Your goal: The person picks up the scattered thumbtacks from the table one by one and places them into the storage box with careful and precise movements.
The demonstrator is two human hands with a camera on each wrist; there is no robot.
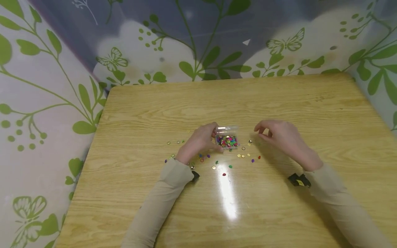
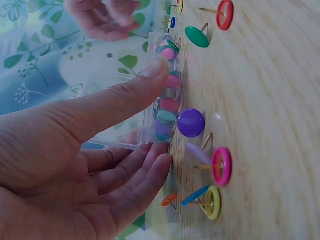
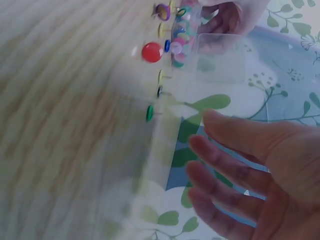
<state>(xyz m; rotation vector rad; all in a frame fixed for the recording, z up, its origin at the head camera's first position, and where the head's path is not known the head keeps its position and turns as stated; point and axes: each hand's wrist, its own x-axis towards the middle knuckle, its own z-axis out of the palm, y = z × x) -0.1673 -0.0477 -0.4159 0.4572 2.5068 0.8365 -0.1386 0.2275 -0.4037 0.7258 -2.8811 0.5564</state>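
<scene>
Two hands: left hand (image 1: 201,139) grips the clear box (image 1: 227,147) by its left side on the surface (image 1: 139,113); right hand (image 1: 283,136) loosely curved, nothing visible in it, right of the box. Advice: brace box, lift tacks by head rims, mind points. Count: one box, one raised lid (image 1: 227,130), roughly two dozen loose tacks (image 1: 230,166) showing; contents too dense to count.

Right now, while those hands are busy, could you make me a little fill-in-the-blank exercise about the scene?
1. The person's ____ hand holds the small, rectangular, clear plastic box.
2. The box's transparent lid is not closed but ____.
3. In the right wrist view, the biggest-looking glossy, round-headed thumbtack is coloured ____.

Missing words: left; open; red.
</scene>
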